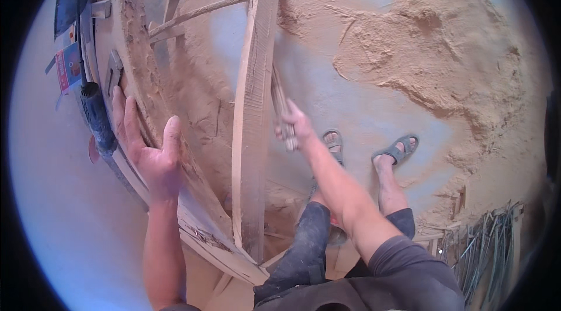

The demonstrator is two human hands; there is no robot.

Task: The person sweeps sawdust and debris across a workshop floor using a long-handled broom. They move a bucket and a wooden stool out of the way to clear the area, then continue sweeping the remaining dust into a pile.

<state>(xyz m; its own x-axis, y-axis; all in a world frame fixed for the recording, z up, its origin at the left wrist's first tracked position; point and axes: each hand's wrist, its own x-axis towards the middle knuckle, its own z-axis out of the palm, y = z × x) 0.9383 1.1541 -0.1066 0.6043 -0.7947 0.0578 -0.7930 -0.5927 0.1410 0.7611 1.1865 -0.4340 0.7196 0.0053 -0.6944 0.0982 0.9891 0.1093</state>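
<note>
My left hand [156,162] lies open on the narrow wooden bench [137,36], fingers stretched and thumb apart. Just beyond its fingertips is a small flat dark piece [114,70], whose kind I cannot make out. Down on the right side of the bench, my right hand [298,126] is closed round a bundle of thin wooden sticks [278,92]. The sticks reach up behind the bench's upright wooden leg [252,106], which hides part of them; their lower ends show below my fist.
A dark cylindrical tool with a cord [98,118] sits along the bench's left side, near a red and blue packet [69,68]. Sawdust [421,48] is heaped across the floor. Several thin rods [488,252] stand in a wooden rack at lower right. My sandalled feet [400,148] are below.
</note>
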